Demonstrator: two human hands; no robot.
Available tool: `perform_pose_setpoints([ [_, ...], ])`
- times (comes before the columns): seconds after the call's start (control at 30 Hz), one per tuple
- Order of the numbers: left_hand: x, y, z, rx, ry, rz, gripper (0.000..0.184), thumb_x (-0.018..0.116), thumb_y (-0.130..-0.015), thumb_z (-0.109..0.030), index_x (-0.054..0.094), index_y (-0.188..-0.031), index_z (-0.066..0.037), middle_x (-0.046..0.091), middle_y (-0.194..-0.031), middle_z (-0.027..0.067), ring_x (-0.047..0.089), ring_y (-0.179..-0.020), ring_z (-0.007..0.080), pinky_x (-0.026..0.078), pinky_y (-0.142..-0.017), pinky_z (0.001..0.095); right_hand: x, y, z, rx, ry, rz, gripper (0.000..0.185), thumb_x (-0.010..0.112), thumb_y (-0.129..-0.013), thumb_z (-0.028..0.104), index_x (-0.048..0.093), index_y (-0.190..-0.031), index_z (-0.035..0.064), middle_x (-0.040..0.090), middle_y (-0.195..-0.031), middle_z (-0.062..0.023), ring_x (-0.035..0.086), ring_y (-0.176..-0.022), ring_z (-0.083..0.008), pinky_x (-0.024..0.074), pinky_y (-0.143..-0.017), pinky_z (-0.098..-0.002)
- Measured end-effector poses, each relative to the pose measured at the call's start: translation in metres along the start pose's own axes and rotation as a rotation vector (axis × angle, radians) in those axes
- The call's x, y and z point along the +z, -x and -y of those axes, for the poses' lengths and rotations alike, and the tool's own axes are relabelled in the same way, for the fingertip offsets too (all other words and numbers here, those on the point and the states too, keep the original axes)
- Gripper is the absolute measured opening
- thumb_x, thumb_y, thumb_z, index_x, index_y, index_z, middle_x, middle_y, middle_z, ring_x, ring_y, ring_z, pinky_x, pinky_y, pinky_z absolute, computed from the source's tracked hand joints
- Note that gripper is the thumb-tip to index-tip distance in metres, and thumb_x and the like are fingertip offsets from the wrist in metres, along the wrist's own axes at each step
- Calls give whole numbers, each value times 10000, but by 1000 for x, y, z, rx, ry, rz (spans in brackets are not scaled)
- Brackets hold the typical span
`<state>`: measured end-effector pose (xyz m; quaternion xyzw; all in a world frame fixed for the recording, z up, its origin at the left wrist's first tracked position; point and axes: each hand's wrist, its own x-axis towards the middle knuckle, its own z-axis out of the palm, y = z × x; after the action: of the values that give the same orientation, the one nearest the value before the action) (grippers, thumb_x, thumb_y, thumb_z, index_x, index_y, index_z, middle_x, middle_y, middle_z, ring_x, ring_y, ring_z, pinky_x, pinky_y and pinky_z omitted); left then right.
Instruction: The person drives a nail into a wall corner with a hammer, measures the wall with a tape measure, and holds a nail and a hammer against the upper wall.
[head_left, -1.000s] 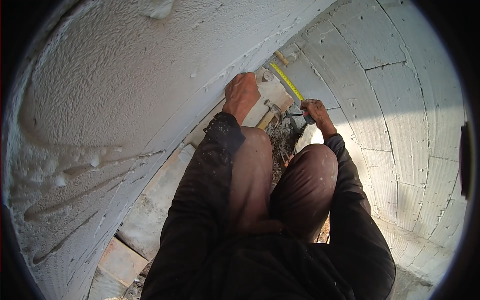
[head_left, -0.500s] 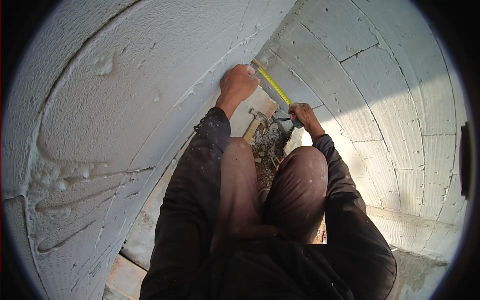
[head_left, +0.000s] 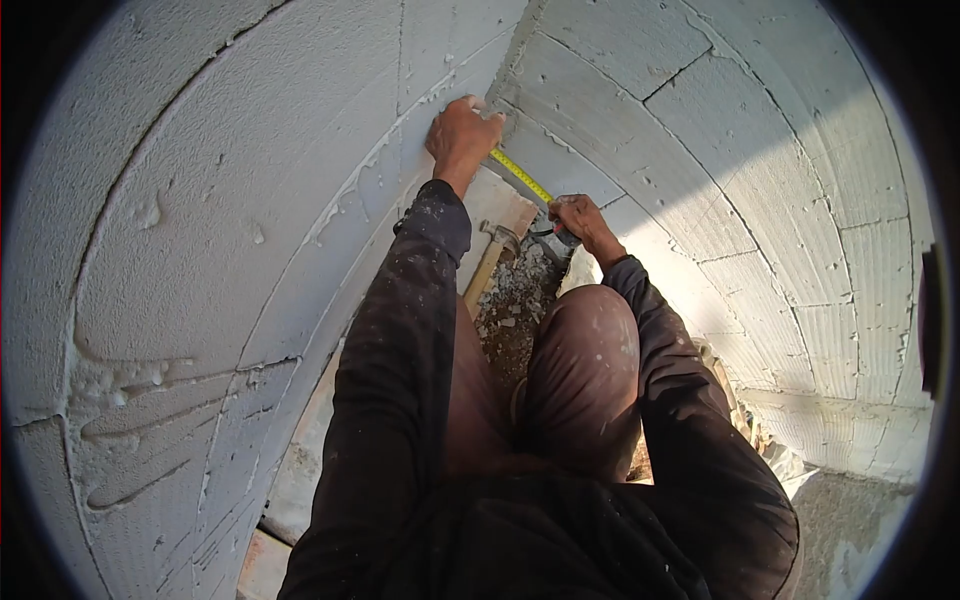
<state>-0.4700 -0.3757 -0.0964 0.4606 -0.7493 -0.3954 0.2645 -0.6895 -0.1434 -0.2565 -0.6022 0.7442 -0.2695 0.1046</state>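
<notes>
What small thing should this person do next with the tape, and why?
Probably steady the right hand and read the yellow tape: it runs straight from that hand toward the left hand, near the wall corner, its marks facing up.

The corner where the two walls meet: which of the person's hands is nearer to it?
The left hand: it is close beside the corner. The right hand is farther out, holding the tape measure.
</notes>
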Motion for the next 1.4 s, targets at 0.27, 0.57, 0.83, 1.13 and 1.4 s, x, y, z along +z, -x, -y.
perform_pose_setpoints([
  [0.27, -6, 7, -11, -61, 64, 54, 188, 744, -915, -350, 822, -976, -190, 786, -754, 35, 768, -871, 235, 544, -814, 403, 0, 1, 3, 103, -43, 30, 383, 518, -1017, 329, 655, -848, 14, 680, -826, -102, 638, -881, -249, 440, -955, -357],
  [0.57, 2, 7, -8, -49, 105, -12, 182, 728, -925, -325, 822, -974, -178, 778, -727, 29, 767, -790, 220, 542, -798, 397, -2, 4, 0, -54, 58, 18, 401, 558, -1002, 377, 673, -842, 27, 698, -868, -99, 627, -918, -240, 421, -991, -351],
  [0.83, 3, 9, -10, -57, 99, -18, 175, 722, -932, -324, 822, -975, -187, 780, -736, 27, 765, -795, 222, 536, -814, 398, 2, 6, -15, 93, 21, 88, 250, 532, -1022, 336, 682, -1110, 156, 686, -1074, -178, 632, -1080, -419, 542, -923, -492],
  [1.13, 4, 8, -10, -60, 95, -3, 175, 721, -933, -330, 818, -972, -189, 779, -738, 22, 763, -816, 219, 531, -840, 405, -1, 6, -16, 158, -98, 105, 425, 560, -1001, 486, 751, -1094, 118, 700, -1146, -238, 616, -1097, -447, 518, -959, -497],
  [1.4, 5, 8, -10, -53, 86, -30, 178, 732, -919, -327, 819, -958, -176, 779, -746, 36, 763, -862, 265, 540, -855, 430, 7, 4, -11, 251, -123, 30, 414, 606, -996, 403, 678, -826, 33, 679, -860, -69, 603, -908, -206, 402, -987, -340],
])
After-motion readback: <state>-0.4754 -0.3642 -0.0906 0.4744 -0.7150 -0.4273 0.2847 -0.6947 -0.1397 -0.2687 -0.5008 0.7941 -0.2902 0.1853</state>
